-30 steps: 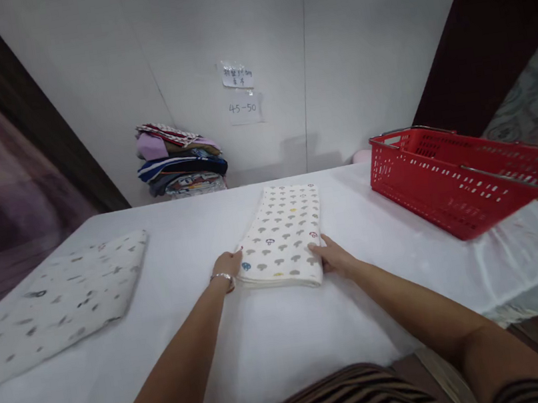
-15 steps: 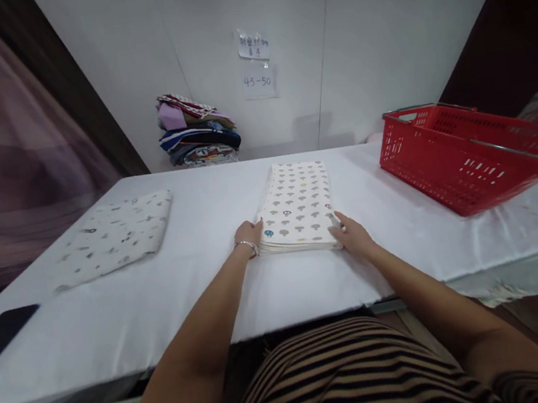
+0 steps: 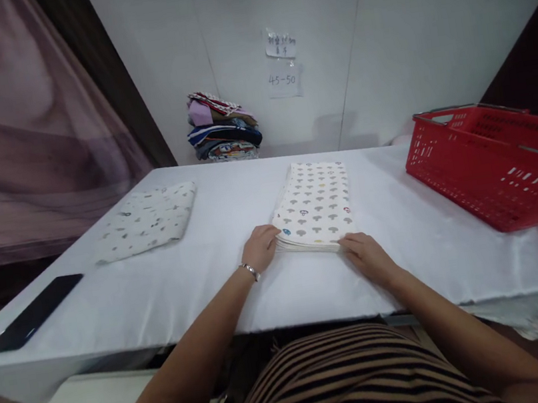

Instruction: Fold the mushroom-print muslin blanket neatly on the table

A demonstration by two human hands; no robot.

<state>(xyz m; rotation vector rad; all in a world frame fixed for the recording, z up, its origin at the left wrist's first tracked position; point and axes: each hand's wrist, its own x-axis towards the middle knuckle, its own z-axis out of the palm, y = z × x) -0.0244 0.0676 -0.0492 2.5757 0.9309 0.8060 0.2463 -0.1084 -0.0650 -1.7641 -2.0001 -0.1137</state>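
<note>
A folded white cloth (image 3: 317, 204) with a mushroom print lies on the table in front of me, its layers showing along the near edge. At its near left corner, my left hand (image 3: 260, 248) closes its thumb and fingers on the fabric; a bracelet circles that wrist. My right hand (image 3: 367, 255) pinches the near right corner, fingers on top and the thumb partly hidden. Farther left, a second white printed cloth (image 3: 150, 220) lies flat, apart from both hands.
A red plastic basket (image 3: 486, 169) stands on the right of the white-covered table (image 3: 233, 301). A dark phone-like slab (image 3: 36, 314) lies front left. Stacked folded fabrics (image 3: 223, 127) sit by the back wall, below paper signs (image 3: 285, 81). A pink curtain (image 3: 26, 130) hangs left.
The camera view has turned left, so things appear farther right. My right hand has slid from the cloth's right side to its near right corner; my left hand stays at the left corner.
</note>
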